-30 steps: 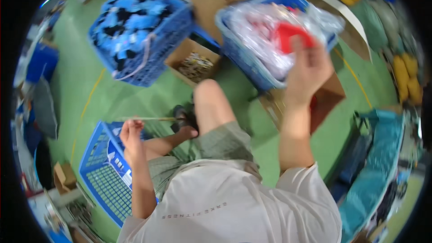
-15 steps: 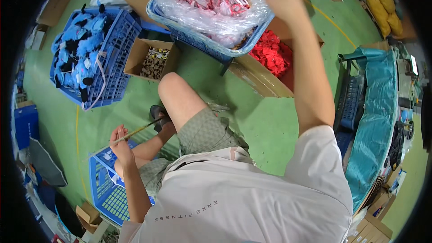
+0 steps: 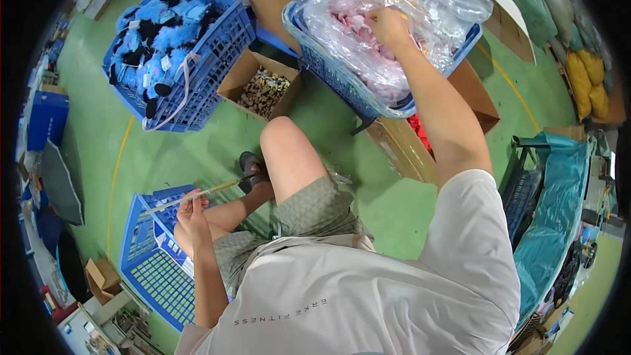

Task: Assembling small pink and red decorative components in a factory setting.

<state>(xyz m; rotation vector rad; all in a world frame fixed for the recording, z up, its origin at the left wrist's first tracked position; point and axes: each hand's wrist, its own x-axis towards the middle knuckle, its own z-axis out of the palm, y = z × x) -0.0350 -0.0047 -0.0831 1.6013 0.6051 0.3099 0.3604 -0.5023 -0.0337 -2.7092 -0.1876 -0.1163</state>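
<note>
My left hand (image 3: pixel 193 215) is closed around a thin, pale yellowish stick (image 3: pixel 227 185). The stick lies slantwise above my lower leg, one end pointing toward my shoe. At the far side, my right hand (image 3: pixel 390 28) reaches down into an open clear plastic bag (image 3: pixel 328 10) full of pink and white pieces (image 3: pixel 355 26). Its fingers are curled among the pieces and their tips are hidden, so what they pinch cannot be made out. The bag lines a blue plastic basket (image 3: pixel 332 69).
A blue crate (image 3: pixel 220 59) of fluffy blue and black items stands far left. Beside it is a carton (image 3: pixel 287 97) of small brownish pieces. Another carton (image 3: pixel 404 151) with red pieces sits under my right forearm. A blue basket (image 3: pixel 158 286) stands by my left arm.
My right hand has come down from above the bag's right side into the pink and white pieces. My left hand still holds the stick. The whole view has shifted.
</note>
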